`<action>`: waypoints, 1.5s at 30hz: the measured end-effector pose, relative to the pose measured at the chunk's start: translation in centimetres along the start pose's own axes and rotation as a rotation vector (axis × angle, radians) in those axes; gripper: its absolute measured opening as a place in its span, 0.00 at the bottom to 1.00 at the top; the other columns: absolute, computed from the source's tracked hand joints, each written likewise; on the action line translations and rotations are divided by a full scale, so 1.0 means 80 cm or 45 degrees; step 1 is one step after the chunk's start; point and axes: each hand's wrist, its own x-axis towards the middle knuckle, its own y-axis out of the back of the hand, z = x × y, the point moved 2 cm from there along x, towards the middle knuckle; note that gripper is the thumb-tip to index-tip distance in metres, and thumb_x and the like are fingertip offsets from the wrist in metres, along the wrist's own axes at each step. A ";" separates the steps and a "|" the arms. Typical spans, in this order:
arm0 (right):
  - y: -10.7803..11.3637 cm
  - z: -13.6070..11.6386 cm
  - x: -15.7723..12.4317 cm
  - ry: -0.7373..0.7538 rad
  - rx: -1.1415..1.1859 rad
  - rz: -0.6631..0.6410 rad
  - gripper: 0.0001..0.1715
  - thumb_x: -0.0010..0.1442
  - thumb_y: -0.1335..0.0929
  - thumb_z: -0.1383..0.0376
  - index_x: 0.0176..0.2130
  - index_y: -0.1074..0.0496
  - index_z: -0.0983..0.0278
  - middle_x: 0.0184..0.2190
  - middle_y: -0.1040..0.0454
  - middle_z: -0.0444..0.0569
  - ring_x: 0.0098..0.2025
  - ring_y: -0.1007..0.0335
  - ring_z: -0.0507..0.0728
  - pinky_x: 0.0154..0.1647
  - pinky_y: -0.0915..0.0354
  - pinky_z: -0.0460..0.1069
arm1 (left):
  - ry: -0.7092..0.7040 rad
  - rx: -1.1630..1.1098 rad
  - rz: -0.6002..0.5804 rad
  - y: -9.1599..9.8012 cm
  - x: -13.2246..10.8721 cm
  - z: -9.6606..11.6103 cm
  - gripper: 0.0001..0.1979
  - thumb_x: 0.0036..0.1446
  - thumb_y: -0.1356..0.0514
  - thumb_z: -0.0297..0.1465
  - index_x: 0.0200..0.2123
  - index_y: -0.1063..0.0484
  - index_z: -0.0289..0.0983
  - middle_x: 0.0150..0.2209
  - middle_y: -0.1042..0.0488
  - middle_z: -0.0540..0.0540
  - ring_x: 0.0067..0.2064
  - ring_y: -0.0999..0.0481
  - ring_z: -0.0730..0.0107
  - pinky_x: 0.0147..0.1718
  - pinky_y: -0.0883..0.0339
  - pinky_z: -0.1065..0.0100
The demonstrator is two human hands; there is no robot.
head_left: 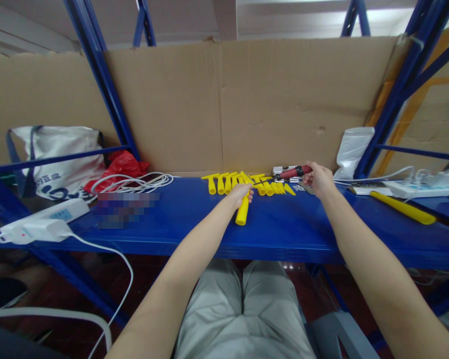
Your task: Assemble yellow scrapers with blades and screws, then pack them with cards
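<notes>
My left hand [243, 193] is wrapped round a yellow tool with a round handle [241, 214], whose handle end points down toward me. In my right hand [321, 179] is a screwdriver [294, 172] with a red and black handle, held level. Its dark shaft runs left to the yellow tool's upper part, by my left fingers; whether the tip touches a screw is too small to tell. Behind my left hand several similar yellow T-shaped tools [220, 185] stand in a row. Flat yellow pointed pieces [289, 189] lie at the row's right end.
A long yellow tube-like piece [404, 207] lies right, near a white power strip [421, 189]. Leftward are coiled white cable [149, 183], another power strip [60, 217], a red plastic bag [123, 167] and a cloth bag [60, 149]. Cardboard [284, 99] backs the blue shelf [194, 224].
</notes>
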 end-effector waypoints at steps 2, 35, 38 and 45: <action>0.000 0.000 0.000 0.000 0.019 -0.015 0.14 0.49 0.29 0.62 0.25 0.40 0.61 0.08 0.42 0.37 0.10 0.46 0.47 0.08 0.47 0.41 | 0.006 -0.002 0.009 0.000 0.000 0.000 0.08 0.59 0.50 0.22 0.28 0.42 0.37 0.15 0.42 0.57 0.13 0.45 0.82 0.14 0.52 0.77; -0.008 -0.013 -0.015 0.048 0.075 -0.249 0.15 0.53 0.28 0.56 0.27 0.31 0.65 0.14 0.31 0.43 0.14 0.37 0.48 0.15 0.37 0.41 | -0.005 -0.010 0.045 0.002 0.005 -0.003 0.05 0.58 0.47 0.25 0.30 0.39 0.36 0.16 0.41 0.57 0.14 0.44 0.82 0.15 0.50 0.78; -0.006 -0.010 -0.012 0.076 0.029 -0.186 0.19 0.50 0.27 0.54 0.23 0.35 0.64 0.11 0.35 0.41 0.11 0.42 0.46 0.11 0.43 0.40 | -0.015 -0.002 0.040 0.001 0.003 -0.002 0.08 0.59 0.49 0.23 0.28 0.41 0.37 0.15 0.41 0.56 0.13 0.45 0.82 0.14 0.51 0.77; -0.004 -0.007 -0.008 0.099 0.024 -0.174 0.23 0.44 0.25 0.52 0.23 0.38 0.62 0.12 0.37 0.38 0.12 0.43 0.46 0.10 0.44 0.40 | -0.022 0.006 0.042 0.000 0.001 -0.001 0.08 0.58 0.48 0.22 0.27 0.42 0.37 0.15 0.42 0.57 0.13 0.45 0.82 0.14 0.51 0.77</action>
